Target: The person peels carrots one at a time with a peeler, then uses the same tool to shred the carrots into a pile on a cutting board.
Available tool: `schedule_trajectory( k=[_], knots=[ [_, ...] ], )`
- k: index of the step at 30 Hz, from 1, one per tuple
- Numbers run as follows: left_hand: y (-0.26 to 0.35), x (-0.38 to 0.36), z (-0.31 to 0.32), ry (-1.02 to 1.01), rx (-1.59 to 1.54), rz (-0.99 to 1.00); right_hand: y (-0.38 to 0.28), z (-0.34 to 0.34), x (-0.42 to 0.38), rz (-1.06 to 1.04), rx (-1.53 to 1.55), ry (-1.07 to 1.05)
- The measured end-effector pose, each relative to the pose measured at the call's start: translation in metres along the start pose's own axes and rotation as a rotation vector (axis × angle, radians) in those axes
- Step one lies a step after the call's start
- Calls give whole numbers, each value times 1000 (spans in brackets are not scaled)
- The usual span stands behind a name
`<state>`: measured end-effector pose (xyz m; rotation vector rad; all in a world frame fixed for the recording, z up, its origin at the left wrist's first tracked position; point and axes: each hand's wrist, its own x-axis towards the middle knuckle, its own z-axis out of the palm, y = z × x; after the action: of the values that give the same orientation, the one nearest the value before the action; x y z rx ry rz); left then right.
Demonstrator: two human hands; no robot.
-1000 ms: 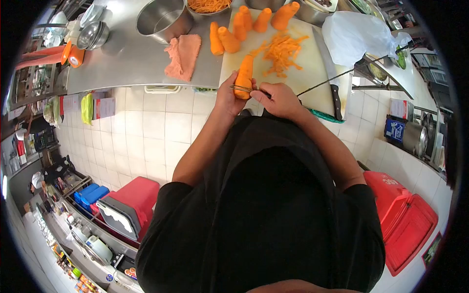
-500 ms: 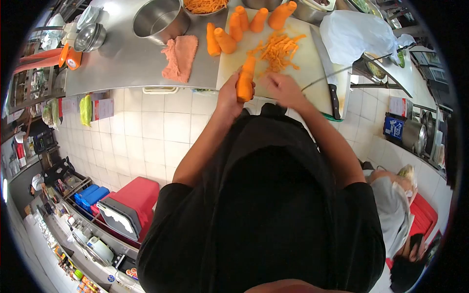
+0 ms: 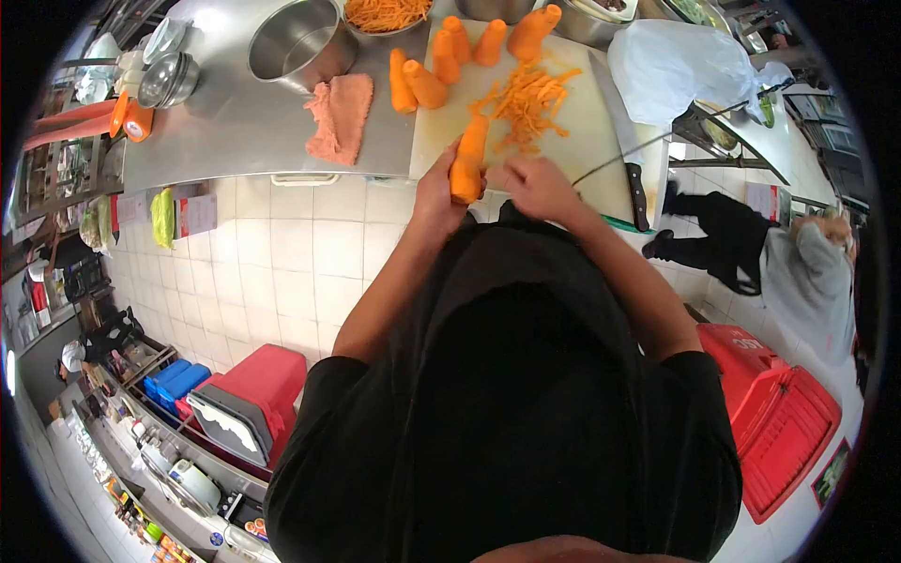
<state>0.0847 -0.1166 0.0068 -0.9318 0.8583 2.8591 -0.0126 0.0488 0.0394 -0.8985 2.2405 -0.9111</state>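
A peeled carrot (image 3: 469,161) stands tilted in my left hand (image 3: 435,193), whose fingers wrap round it from the left at the board's near edge. Just right of the carrot, my right hand (image 3: 544,190) is closed, and what it may hold is hidden. Orange carrot peelings (image 3: 533,98) lie in a loose heap on the white cutting board (image 3: 584,164). Several other peeled carrots (image 3: 446,58) are grouped behind and to the left of the peelings. A large knife (image 3: 637,192) with a black handle rests along the board's right side.
Left of the board lie an orange cloth (image 3: 343,117) and a steel pot (image 3: 302,47). A bowl of shredded carrot (image 3: 387,13) is at the back. A white plastic bag (image 3: 678,70) sits at the right. Another person (image 3: 798,272) is on the right, near a red bin (image 3: 751,413).
Both my hands and the carrot have shifted slightly toward me, with the right hand still beside the carrot. The other person has moved from beside the red bin to farther forward on the right.
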Motion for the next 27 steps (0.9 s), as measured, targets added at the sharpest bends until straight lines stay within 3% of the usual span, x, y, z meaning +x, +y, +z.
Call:
schedule_trajectory(
  k=[2, 6, 9, 12, 15, 16, 19, 22, 25, 27],
  knots=[
    [0, -2, 5, -9, -22, 5, 2, 9, -3, -63, -7, -6],
    [-1, 3, -3, -80, 37, -33, 45, -8, 33, 88, 46, 127],
    [-3, 8, -5, -80, 135, -5, 41, -19, 36, 89, -124, 121],
    [-1, 2, 5, -31, 62, 17, 40, -6, 28, -23, -49, 185],
    [-3, -2, 2, -57, 55, -18, 45, -3, 32, 47, -61, 185],
    [-5, -3, 3, -39, 43, -10, 42, -18, 36, 149, -5, 35],
    [-5, 1, -1, -30, 35, 28, 57, -34, 46, 312, -115, 91],
    [-7, 1, -12, -72, 50, 41, 55, -22, 41, 157, 113, 132],
    [-9, 4, -14, -88, 55, 65, 33, -9, 36, 186, 39, 16],
    [-10, 5, -16, -128, 80, 115, 16, -7, 33, 97, -40, 28]
  ],
)
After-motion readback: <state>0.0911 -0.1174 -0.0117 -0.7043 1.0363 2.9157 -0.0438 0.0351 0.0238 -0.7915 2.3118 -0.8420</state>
